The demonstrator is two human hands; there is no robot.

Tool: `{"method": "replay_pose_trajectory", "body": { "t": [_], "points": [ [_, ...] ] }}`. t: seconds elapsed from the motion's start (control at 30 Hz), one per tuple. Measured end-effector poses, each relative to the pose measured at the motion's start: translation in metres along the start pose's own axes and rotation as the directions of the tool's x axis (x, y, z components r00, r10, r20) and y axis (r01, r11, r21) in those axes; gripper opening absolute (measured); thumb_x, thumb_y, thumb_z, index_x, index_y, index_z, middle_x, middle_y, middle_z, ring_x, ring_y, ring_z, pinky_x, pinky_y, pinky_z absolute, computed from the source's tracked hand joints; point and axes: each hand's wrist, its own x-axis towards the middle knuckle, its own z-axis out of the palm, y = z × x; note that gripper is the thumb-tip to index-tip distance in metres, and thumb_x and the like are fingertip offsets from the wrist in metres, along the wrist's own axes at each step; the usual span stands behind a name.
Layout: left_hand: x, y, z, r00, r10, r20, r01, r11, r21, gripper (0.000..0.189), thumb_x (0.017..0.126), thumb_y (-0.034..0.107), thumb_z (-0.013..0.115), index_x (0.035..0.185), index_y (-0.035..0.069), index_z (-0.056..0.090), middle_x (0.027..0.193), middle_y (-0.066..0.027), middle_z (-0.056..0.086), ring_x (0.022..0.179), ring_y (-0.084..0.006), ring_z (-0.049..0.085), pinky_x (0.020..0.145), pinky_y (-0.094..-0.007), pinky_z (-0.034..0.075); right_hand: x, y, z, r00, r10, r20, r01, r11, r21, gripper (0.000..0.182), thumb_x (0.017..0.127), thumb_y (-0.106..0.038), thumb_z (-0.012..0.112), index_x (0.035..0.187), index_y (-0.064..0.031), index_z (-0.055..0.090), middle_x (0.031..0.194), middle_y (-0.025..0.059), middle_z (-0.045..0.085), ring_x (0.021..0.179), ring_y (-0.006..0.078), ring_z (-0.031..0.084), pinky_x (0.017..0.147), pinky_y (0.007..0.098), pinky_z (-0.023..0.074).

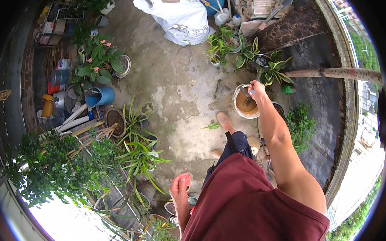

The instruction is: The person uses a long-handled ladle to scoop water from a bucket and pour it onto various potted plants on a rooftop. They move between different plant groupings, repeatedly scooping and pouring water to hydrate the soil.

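Observation:
My right hand [257,90] grips the handle of a metal ladle [262,60], whose bowl is beside a variegated snake plant [275,69]. The handle's end pokes out of my fist. Below that hand stands a white-rimmed bucket [235,101] of brown, cloudy liquid [243,102]. A dark, forked shape lies across the liquid; I cannot tell whether it is a tool or a shadow. My left hand [181,187] hangs low by my side, fingers loosely curled, with nothing seen in it. Small pots lie beneath it.
A white woven sack [186,22] stands ahead on the concrete floor [172,89]. Potted plants line both sides, including a pink-flowered one [95,60] and spider plants [143,147]. A blue bucket [100,96] lies left. A slanting pole [335,73] reaches in from the right.

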Motion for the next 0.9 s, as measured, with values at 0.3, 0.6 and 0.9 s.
{"method": "replay_pose_trajectory", "body": {
  "t": [0.3, 0.6, 0.9],
  "points": [
    [0.004, -0.005, 0.003, 1.000, -0.023, 0.004, 0.023, 1.000, -0.007, 0.025, 0.102, 0.017, 0.052, 0.113, -0.002, 0.064, 0.110, -0.0134, 0.070, 0.097, -0.0213, 0.069, 0.086, -0.0331, 0.055, -0.047, 0.030, -0.002, 0.990, 0.030, 0.136, -0.047, 0.991, 0.125, 0.011, 0.089, -0.006, 0.055, 0.078, -0.0051, 0.053, 0.061, 0.0038, 0.052, 0.048, 0.0126, 0.048, 0.040, 0.0244, 0.0419],
    [0.007, 0.005, 0.007, 1.000, -0.024, -0.005, 0.024, 0.999, -0.041, 0.025, 0.102, 0.018, 0.054, 0.112, -0.002, 0.065, 0.109, -0.0119, 0.070, 0.096, -0.0210, 0.069, 0.083, -0.0327, 0.055, -0.089, 0.024, -0.007, 0.979, -0.009, 0.205, 0.002, 0.999, 0.032, 0.012, 0.091, -0.010, 0.059, 0.081, -0.0023, 0.057, 0.065, 0.0050, 0.056, 0.050, 0.0126, 0.050, 0.041, 0.0261, 0.0426],
    [0.008, 0.016, 0.010, 1.000, -0.006, -0.001, 0.006, 1.000, -0.016, 0.024, 0.102, 0.016, 0.054, 0.112, -0.003, 0.065, 0.109, -0.0132, 0.070, 0.096, -0.0221, 0.069, 0.084, -0.0330, 0.055, -0.086, -0.008, 0.008, 0.950, -0.090, 0.299, 0.093, 0.996, 0.005, 0.010, 0.092, -0.013, 0.064, 0.087, -0.0043, 0.060, 0.067, 0.0018, 0.056, 0.050, 0.0099, 0.049, 0.040, 0.0232, 0.0395]
  ]
}}
